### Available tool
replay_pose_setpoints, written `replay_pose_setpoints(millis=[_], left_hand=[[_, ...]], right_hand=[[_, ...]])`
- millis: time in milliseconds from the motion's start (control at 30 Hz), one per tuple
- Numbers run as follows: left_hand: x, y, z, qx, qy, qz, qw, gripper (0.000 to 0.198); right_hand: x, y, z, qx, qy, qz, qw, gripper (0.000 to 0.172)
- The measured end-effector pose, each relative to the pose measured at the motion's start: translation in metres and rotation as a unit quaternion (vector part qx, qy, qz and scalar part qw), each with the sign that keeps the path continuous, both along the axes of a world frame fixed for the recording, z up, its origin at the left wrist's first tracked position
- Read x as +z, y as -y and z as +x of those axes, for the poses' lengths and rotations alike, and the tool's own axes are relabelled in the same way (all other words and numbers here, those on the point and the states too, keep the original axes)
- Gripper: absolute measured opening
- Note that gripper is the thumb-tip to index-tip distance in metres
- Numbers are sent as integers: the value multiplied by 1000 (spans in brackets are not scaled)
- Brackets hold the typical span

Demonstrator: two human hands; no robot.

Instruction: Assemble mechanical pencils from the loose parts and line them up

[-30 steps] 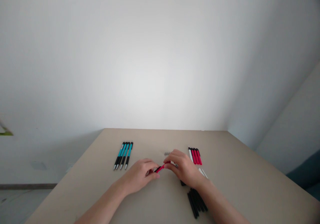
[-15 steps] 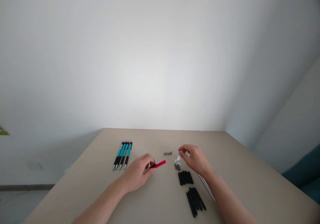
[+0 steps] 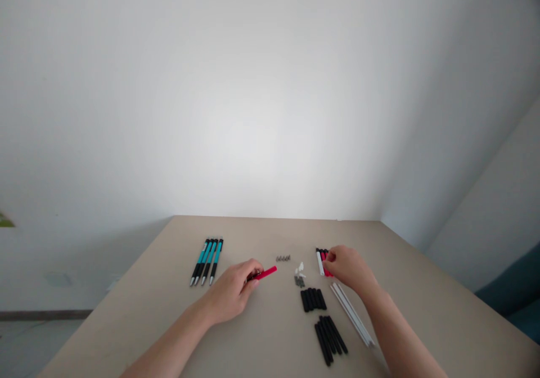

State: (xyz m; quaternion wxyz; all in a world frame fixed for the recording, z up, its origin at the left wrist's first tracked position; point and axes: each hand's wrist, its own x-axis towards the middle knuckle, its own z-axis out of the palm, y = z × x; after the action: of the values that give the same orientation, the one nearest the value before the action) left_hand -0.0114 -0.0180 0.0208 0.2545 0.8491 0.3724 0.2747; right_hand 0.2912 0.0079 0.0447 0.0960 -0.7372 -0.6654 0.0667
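Near the middle of the table my left hand [image 3: 233,291] is closed around a red pen barrel [image 3: 267,272]. Its red end points right, and its dark end is mostly hidden by my fingers. My right hand [image 3: 349,268] is at the row of barrels on the right, fingertips pinched together over their right side. In that row lie a white pen barrel [image 3: 319,264] and a few red pen barrels [image 3: 324,269] with black tops, partly covered by my fingers. Whatever the right fingertips may hold is hidden.
Several teal-and-black pens [image 3: 206,260] lie at the left. Small springs [image 3: 283,258], white plastic pieces [image 3: 300,269] and grey metal pieces [image 3: 299,281] sit between my hands. Closer in are short black grips [image 3: 313,300], longer black tubes [image 3: 331,340] and thin white rods [image 3: 351,315].
My right hand has moved right, from beside the small white pieces to the row of barrels, uncovering part of that row. My left hand still holds the red barrel, shifted slightly left.
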Motion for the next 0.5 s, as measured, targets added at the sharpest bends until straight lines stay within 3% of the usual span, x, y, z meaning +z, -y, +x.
replay_pose_setpoints(millis=[233, 500], left_hand=[[-2, -1, -1, -2, 2, 0, 1000, 12], [-3, -1, -2, -5, -4, 1, 1000, 12]], right_hand=[[1, 13, 7, 39, 14, -88, 995, 14], [-7, 13, 6, 25, 33, -109, 993, 7]])
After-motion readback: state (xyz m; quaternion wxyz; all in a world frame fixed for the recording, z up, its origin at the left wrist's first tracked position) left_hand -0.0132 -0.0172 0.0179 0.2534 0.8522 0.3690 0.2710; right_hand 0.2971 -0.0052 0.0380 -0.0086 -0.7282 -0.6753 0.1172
